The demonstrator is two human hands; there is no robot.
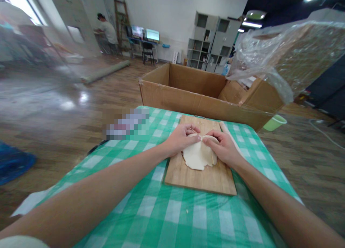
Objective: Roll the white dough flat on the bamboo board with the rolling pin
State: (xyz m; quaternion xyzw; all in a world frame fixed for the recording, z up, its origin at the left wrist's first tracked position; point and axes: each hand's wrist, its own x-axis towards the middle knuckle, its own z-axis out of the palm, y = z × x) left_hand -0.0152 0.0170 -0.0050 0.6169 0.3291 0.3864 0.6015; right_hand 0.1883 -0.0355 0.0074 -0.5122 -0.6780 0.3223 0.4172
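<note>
Both hands meet at the far edge of a flat, pale round of dough, which lies on a wooden cutting board in the middle of the tabletop, covered by a green-and-white checked cloth. The left hand pinches the lifted far rim between thumb and fingers, and the right hand grips the same fold just beside it, fingertips almost touching. The hands cover the far part of the dough, so how far the fold runs cannot be told. A wooden rolling pin lies along the board's right side, mostly hidden behind the right hand. Beyond the board an open cardboard box stands at the far end of the tabletop, and its inside is out of sight. At the upper right a bundle wrapped in crinkled clear plastic is cut off by the picture edge, and what it holds is hard to make out. A pale green tub shows on the floor to the right, half hidden by the box. A pixelated patch covers something at the far left corner of the tabletop. The left side is blurred. Far off, a person stands near lit monitors.
</note>
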